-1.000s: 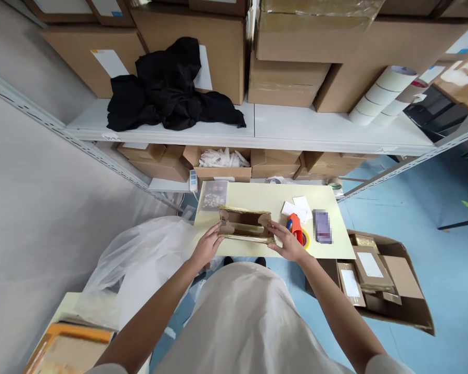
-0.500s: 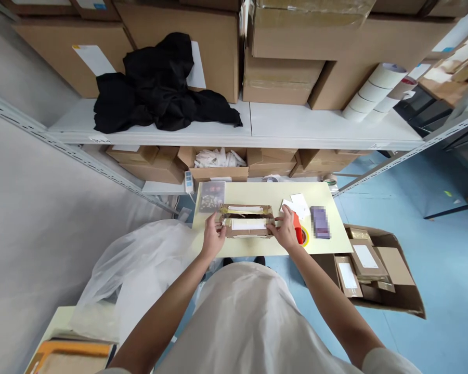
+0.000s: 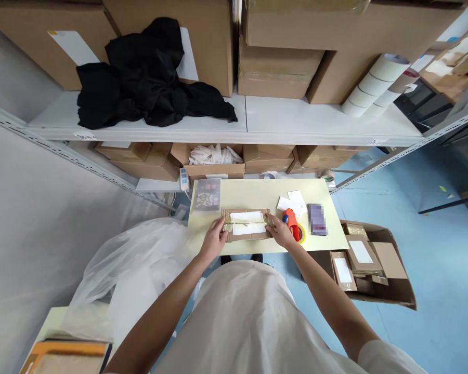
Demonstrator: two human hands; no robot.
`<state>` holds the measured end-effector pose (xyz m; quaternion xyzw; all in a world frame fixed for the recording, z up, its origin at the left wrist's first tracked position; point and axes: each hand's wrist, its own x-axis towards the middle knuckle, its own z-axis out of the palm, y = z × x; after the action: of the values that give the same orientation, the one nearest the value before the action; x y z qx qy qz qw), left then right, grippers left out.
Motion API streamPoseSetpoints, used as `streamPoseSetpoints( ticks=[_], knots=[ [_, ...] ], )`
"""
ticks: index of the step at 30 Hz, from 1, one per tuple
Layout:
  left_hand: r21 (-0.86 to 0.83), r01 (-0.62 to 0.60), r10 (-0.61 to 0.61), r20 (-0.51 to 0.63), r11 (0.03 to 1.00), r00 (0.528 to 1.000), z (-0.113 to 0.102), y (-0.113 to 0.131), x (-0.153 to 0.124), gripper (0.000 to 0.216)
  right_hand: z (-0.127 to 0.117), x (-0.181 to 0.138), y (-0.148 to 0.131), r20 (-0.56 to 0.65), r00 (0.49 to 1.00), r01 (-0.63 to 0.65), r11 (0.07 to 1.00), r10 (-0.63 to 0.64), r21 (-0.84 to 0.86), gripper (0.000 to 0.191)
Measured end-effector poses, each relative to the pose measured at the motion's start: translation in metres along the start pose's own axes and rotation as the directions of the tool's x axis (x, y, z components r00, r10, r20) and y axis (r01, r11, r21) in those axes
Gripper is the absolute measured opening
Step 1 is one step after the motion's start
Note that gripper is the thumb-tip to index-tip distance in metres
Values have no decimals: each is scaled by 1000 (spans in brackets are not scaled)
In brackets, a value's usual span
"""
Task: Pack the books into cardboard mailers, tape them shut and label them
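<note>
A small brown cardboard box point(image 3: 246, 225) lies flat on the pale yellow table point(image 3: 257, 195), its flaps folded down, with white labels and a strip of tape on top. My left hand point(image 3: 214, 241) grips its left end, fingers curled onto the top. My right hand point(image 3: 280, 232) holds its right end the same way. An orange tape dispenser point(image 3: 293, 224) stands just right of my right hand. White slips of paper point(image 3: 292, 201) and a dark phone point(image 3: 316, 218) lie further right. A clear packet point(image 3: 207, 194) rests at the table's back left.
Metal shelving point(image 3: 296, 122) behind the table carries large cardboard boxes, black cloth point(image 3: 144, 78) and white tape rolls point(image 3: 370, 91). An open carton of parcels point(image 3: 370, 265) sits on the blue floor at right. A clear plastic bag point(image 3: 128, 275) lies at left.
The box was held open and tilted up; now its flaps are folded down and it lies flat on the table, with both hands on its ends.
</note>
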<state>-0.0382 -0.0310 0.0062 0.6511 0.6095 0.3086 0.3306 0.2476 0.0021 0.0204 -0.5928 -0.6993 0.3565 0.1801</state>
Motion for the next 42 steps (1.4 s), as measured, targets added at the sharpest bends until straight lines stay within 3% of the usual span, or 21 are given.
streamPoseSetpoints(
  ticks=[4,10,15,19,24,29,33,37,39,42],
  knots=[
    [96,4,-7,35,995,999,10,-1,4,55,1,3,6,-91,995,30,998,-34,-47,50],
    [313,-61,55,28,948,998,4,12,6,59,12,2,14,-144,989,15,993,-32,-113,52],
    [454,-298,201,249,840,947,11,29,4,72,16,1,16,-126,992,6,992,-22,-124,52],
    [488,-299,181,275,820,944,24,25,7,71,9,-5,23,-124,991,39,994,-52,-101,52],
    [460,-275,165,265,844,950,33,12,4,66,4,-31,67,-339,927,-210,971,162,-111,42],
    [428,-270,177,245,863,953,35,12,4,63,14,-26,90,-237,910,-372,923,341,-97,29],
    [482,-301,194,259,823,946,35,12,3,63,10,-12,83,-245,862,-474,877,443,-81,22],
    [525,-326,212,267,786,940,35,11,-2,62,-29,-15,68,-286,849,-473,880,443,-41,28],
    [528,-342,231,267,777,936,35,11,-5,62,-52,-16,52,-346,849,-417,908,400,27,32],
    [520,-352,246,264,778,933,35,10,-9,62,-76,-7,11,-446,856,-203,963,262,177,34]
  ],
)
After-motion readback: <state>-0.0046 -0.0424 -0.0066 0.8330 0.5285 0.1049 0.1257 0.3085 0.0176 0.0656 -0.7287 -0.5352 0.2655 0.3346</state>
